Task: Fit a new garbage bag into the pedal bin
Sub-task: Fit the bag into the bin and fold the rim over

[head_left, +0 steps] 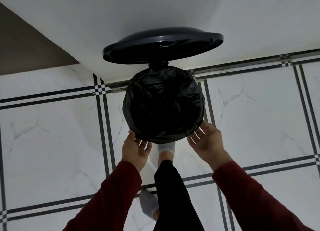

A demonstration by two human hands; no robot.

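Bin [162, 107] stands on the tiled floor [251, 120] against the far white wall [155, 9], seen from above. Lid [161, 45] is up, tilted back at the far side, resting toward the wall. Black bag [164, 101] is draped over the bin mouth and covers the rim all round; bin body is hidden under it. Left hand [136, 148] is at the near-left edge of the bag, fingers curled under the plastic, thumb on its edge, gripping it. Right hand [206, 141] is at the near-right edge, fingers curled beneath the bag edge, holding it too. Both arms in red sleeves [245, 196]. A socked foot [165, 150] sits just near of the bin, toe hidden under the bag edge; the other foot [149, 206] is nearer, on the floor.
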